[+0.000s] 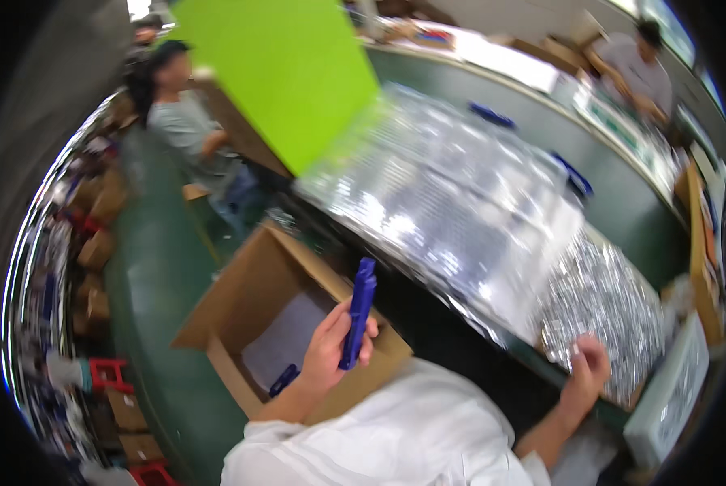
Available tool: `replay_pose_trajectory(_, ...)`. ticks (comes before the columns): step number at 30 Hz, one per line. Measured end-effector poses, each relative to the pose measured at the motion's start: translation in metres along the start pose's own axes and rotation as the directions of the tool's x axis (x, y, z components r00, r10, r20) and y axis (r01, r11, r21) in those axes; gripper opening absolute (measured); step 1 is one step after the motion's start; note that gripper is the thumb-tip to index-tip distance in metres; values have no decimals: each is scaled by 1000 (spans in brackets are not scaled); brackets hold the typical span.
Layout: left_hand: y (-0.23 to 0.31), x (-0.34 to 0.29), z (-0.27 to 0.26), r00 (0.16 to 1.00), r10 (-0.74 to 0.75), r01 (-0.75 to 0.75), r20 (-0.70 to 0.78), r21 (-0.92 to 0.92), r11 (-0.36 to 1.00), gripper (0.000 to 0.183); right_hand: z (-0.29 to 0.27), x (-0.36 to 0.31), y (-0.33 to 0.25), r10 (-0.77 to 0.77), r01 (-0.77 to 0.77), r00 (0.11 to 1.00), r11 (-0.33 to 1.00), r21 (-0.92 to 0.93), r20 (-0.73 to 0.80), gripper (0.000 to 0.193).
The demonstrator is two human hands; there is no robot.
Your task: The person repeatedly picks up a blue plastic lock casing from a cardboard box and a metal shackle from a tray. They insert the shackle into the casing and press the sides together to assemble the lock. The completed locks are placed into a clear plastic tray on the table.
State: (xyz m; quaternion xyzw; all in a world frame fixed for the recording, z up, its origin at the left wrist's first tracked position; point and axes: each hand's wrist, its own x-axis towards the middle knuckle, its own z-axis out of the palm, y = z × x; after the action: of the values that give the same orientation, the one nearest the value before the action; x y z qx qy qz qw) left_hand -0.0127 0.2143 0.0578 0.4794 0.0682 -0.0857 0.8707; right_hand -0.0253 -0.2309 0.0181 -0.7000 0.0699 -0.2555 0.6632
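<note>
My left hand (330,348) is closed round a long, narrow blue plastic piece (359,316), held upright above an open cardboard box (233,377). A similar blue piece (284,379) lies inside the box, near my left wrist. At the right, my right hand (587,377) is at the near side of a heap of small, shiny silver strips (606,304). Its fingers are curled together; whatever is between them is too small or blurred to make out. Clear, glossy plastic trays or sheets (452,194) cover the table between the two hands and beyond.
Two more blue pieces (491,115) (572,174) lie along the far edge of the plastic. A bright green panel (274,73) stands at the back left. One person (185,121) stands beside it; another (638,73) sits at the far right. A pale box (668,397) stands right of the heap.
</note>
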Motion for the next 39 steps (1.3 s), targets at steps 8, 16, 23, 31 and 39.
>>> replay_pose_trajectory(8,-95,62,115,738,-447,331,506,305,893,49,63,5,-81,-64,74,988,995,-67,141,21)
replay_pose_trajectory(16,-126,58,133,729,-421,197,540,423,884,47,60,-12,-59,-168,243,969,785,-570,182,18)
replay_pose_trajectory(23,-124,65,135,745,-386,57,544,525,849,41,68,-10,-53,-175,327,943,648,-688,283,15)
replay_pose_trajectory(31,-147,67,126,786,-361,79,502,498,864,34,76,-14,-34,-186,334,942,569,-752,278,22)
replay_pose_trajectory(39,-139,72,138,755,-345,68,557,457,887,27,60,-16,-28,259,-191,955,910,-369,147,23)
